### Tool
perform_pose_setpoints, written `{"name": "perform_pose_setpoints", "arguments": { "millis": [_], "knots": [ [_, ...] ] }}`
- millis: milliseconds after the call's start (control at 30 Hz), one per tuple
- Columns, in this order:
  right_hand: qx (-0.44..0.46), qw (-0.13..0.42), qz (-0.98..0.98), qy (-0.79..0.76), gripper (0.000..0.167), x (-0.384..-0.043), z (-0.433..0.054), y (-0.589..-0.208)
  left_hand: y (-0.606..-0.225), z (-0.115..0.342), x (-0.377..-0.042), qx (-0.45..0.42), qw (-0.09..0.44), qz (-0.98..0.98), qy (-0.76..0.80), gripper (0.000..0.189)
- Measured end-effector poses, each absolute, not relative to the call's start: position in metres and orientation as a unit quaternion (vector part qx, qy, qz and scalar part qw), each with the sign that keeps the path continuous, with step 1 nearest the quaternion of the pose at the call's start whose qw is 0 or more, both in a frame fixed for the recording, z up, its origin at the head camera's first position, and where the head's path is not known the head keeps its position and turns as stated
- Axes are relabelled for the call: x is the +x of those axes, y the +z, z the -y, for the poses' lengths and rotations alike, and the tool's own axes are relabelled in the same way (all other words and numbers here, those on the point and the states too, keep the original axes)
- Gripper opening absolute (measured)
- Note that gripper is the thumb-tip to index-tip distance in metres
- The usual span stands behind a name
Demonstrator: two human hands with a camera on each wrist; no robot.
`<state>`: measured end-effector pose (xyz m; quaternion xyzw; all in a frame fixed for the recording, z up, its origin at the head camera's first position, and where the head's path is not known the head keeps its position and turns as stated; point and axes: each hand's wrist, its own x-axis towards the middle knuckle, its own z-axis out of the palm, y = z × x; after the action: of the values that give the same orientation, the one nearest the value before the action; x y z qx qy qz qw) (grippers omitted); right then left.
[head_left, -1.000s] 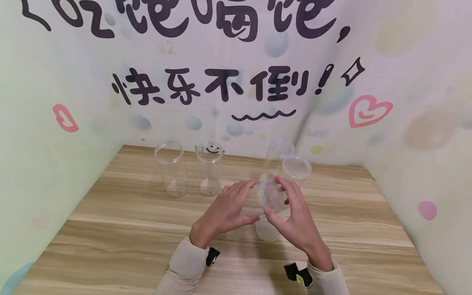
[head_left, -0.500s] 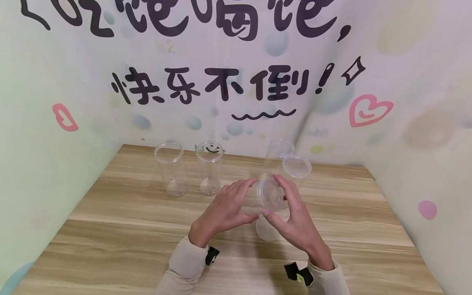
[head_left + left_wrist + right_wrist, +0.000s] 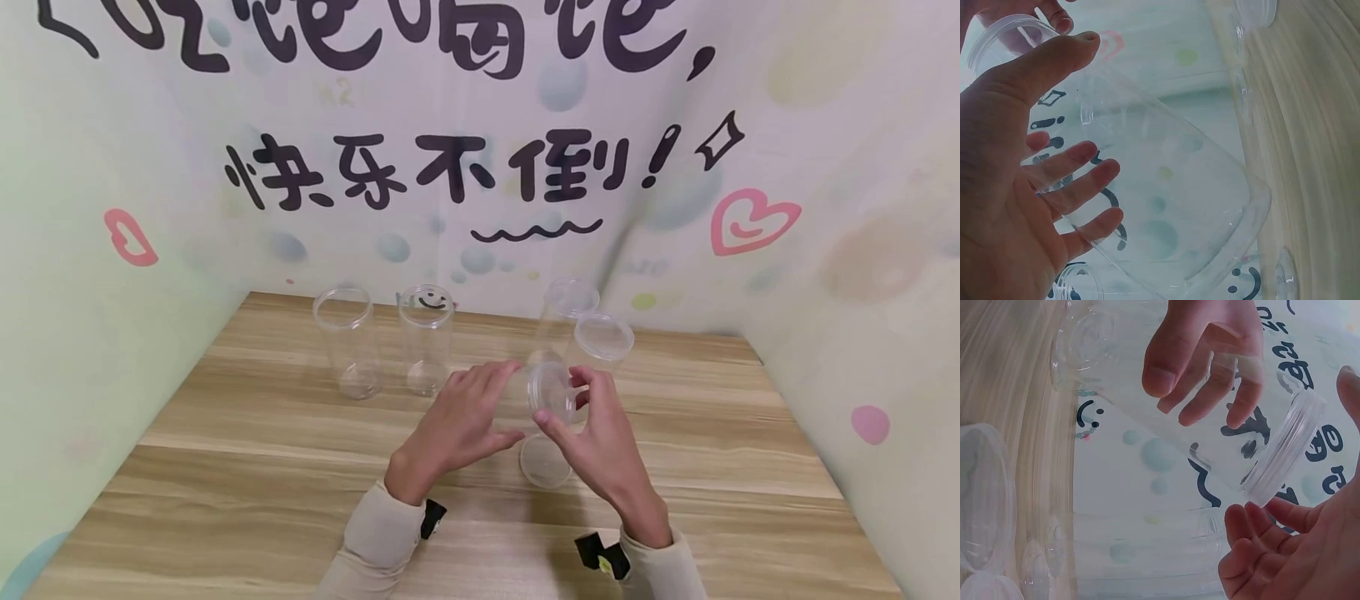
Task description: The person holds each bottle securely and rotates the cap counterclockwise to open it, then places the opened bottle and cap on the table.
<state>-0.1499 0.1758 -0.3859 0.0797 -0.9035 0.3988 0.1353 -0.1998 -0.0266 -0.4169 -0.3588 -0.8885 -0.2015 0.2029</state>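
A clear plastic jar (image 3: 513, 402) is held in the air, tilted, with its lidded end towards the right. My left hand (image 3: 459, 421) grips the jar's body, thumb on one side and fingers on the other, as the left wrist view shows. My right hand (image 3: 607, 437) is at the jar's clear lid (image 3: 552, 390), its thumb and curled fingers on either side of the rim. In the right wrist view, curled fingertips touch the lid's edge, while the thumb looks a little apart from it. A clear round lid (image 3: 546, 461) lies on the table below the hands.
Two clear jars (image 3: 350, 346) (image 3: 427, 346) stand at the back left of the wooden table (image 3: 262, 492). Behind my right hand stand two more, a rear jar (image 3: 572, 300) and a nearer lidded jar (image 3: 603, 337). Printed walls (image 3: 420, 242) enclose the table.
My right hand's fingers have drawn in from reaching along the lid to a more curled pose, and the hand has shifted slightly. The left hand and jar have barely moved.
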Motion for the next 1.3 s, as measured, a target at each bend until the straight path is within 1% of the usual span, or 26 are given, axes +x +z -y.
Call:
{"name": "perform_pose_setpoints", "arguments": {
  "millis": [267, 400, 900, 1300],
  "knots": [
    [0.059, 0.124, 0.911, 0.388, 0.072, -0.1504, -0.1732, -0.387, -0.4186, 0.0246, -0.1993, -0.366, 0.2, 0.888, -0.192, 0.089],
    [0.063, 0.128, 0.912, 0.384, 0.073, -0.1514, -0.1728, -0.3875, -0.4192, 0.0245, -0.1994, -0.368, 0.192, 0.889, -0.193, 0.09],
    [0.128, 0.172, 0.898, 0.385, 0.072, -0.1511, -0.1743, -0.3841, -0.4187, 0.0248, -0.2005, -0.366, 0.157, 0.889, -0.227, 0.088],
    [0.181, 0.199, 0.888, 0.373, 0.069, -0.152, -0.1785, -0.3851, -0.4196, 0.0256, -0.2013, -0.366, 0.11, 0.883, -0.273, 0.09]
  ]
}}
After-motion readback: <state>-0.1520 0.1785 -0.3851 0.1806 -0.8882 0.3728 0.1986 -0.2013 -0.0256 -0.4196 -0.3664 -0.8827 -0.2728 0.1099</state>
